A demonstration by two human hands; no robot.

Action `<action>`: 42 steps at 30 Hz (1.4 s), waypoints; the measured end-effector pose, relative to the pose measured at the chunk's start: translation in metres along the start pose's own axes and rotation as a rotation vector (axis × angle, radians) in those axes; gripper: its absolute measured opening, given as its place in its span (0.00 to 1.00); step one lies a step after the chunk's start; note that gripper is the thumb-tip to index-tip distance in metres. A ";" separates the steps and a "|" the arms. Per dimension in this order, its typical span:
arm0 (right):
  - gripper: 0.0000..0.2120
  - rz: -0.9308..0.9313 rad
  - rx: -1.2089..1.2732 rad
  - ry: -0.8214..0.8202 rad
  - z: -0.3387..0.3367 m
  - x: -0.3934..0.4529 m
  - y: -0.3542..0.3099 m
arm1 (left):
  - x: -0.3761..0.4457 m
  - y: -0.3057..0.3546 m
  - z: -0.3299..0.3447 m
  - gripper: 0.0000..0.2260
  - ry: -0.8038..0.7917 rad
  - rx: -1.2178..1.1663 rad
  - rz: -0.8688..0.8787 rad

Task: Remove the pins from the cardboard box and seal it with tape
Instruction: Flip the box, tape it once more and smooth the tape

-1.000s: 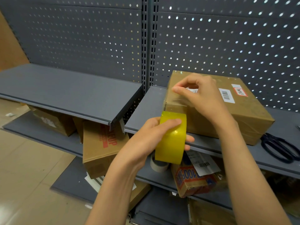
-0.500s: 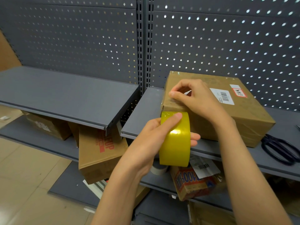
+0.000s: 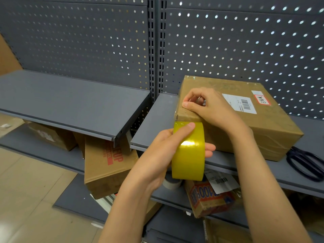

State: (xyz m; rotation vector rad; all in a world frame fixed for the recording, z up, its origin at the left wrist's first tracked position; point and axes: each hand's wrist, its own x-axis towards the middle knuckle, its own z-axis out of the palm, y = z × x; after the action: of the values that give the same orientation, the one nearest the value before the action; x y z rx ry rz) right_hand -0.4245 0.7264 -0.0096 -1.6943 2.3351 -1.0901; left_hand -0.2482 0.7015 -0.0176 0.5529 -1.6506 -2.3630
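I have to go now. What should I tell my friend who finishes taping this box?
Left hand grips the yellow tape roll at the front edge of the cardboard box.
Right hand presses the tape end onto the box top, fingers curled.
The box sits on the grey shelf; scissors lie to its right.
Done: tape end stuck at the top near the front edge. No pins visible.
Left: run the tape on, cut it, smooth it.

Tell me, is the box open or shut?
Shut. The box's top lies flat, with no flap up, and the right hand presses tape on its corner.
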 end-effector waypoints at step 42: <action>0.21 -0.096 -0.075 -0.408 -0.010 -0.025 0.001 | -0.005 -0.011 0.036 0.18 0.430 0.111 0.131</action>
State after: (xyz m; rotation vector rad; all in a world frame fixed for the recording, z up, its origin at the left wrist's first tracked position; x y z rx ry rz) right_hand -0.4196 0.7524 -0.0114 -1.8601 2.0780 -0.5975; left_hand -0.2577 0.7379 -0.0160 0.8728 -1.5668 -1.8998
